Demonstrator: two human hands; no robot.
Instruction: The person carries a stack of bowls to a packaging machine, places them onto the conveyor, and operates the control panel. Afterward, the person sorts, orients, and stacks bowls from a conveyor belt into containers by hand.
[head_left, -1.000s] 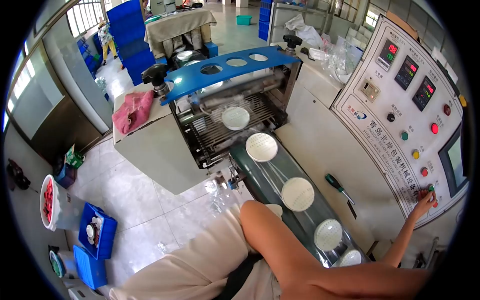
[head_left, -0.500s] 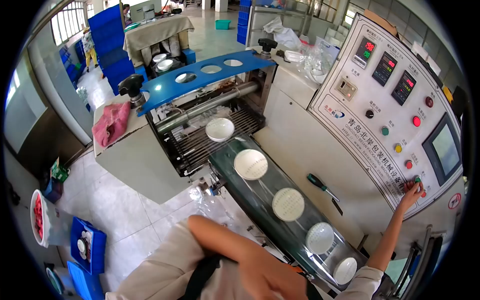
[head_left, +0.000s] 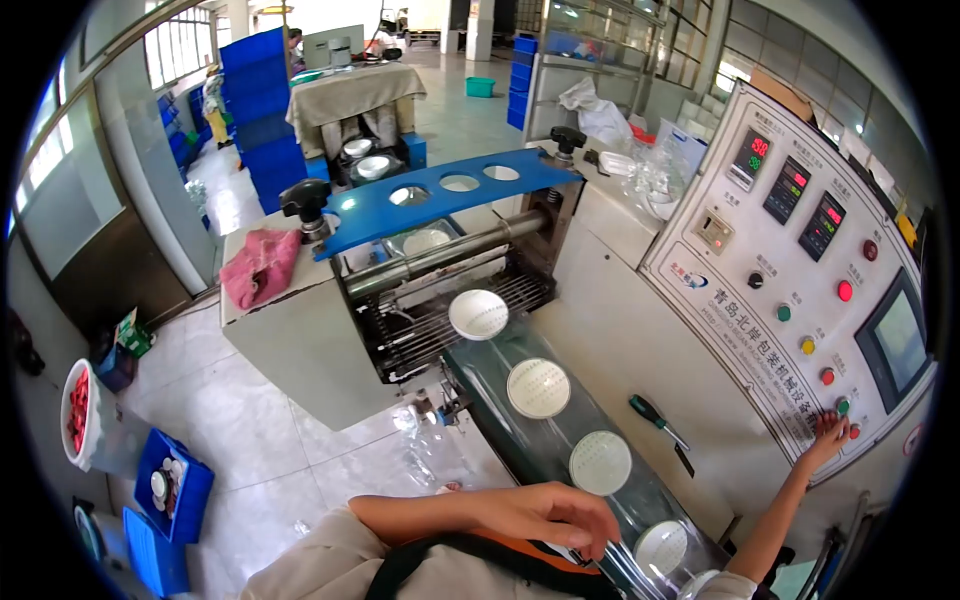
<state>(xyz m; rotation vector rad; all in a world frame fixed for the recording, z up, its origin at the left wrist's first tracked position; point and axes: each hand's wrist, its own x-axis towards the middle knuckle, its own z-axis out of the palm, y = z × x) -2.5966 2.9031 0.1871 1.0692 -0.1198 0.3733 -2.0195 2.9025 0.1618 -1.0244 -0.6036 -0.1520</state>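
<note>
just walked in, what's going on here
One person is at a machine's control panel, the right hand at the lower green button. The left hand hangs in front of the body, near the belt, holding no bowl. White bowls stand in a line along the belt, and another bowl sits by the rollers.

Over the middle bowls (head_left: 601, 462) on the belt (head_left: 528, 438), the room is free; the left hand (head_left: 555, 512) obstructs its near side, the blue bar (head_left: 375, 212) crosses beyond.
</note>
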